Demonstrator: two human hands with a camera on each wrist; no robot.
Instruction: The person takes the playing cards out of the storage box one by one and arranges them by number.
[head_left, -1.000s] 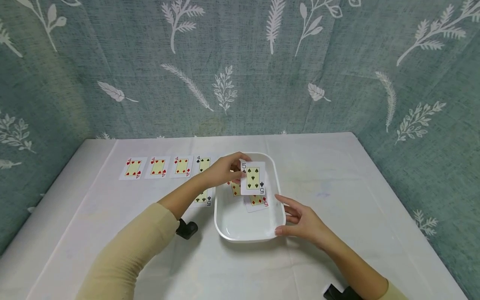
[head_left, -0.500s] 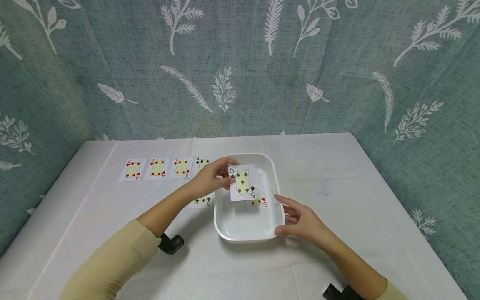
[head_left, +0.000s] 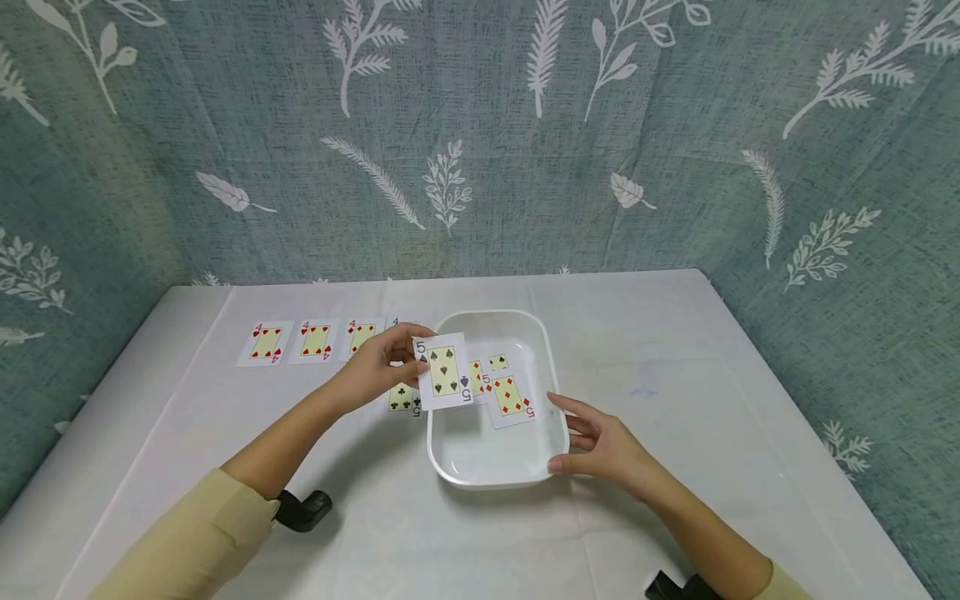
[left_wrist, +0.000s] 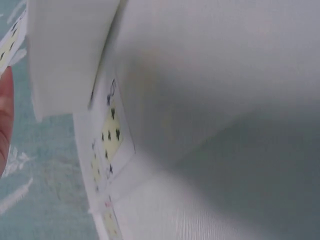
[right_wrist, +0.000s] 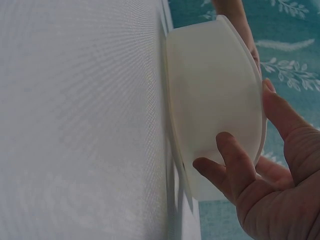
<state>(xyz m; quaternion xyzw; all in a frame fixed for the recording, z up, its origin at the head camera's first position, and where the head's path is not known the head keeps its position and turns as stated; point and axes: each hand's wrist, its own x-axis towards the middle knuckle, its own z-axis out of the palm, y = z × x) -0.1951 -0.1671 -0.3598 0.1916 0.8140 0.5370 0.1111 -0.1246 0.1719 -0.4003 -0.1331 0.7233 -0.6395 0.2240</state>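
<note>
In the head view we get soft, even light and faint shadows on the table (head_left: 645,492); our wrist views are dimmer, the left one hazy with its cards (left_wrist: 112,131) blurred.

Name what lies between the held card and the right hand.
In the head view, a partly hidden diamond card, the five of diamonds and the white tray's right rim.

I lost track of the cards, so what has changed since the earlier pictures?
The left grip carried the white rectangular five-of-spades card leftward, from above the middle of the white rectangular tray to its left rim, uncovering the white rectangular five-of-diamonds card inside. The right grip stayed at the tray's right side.
</note>
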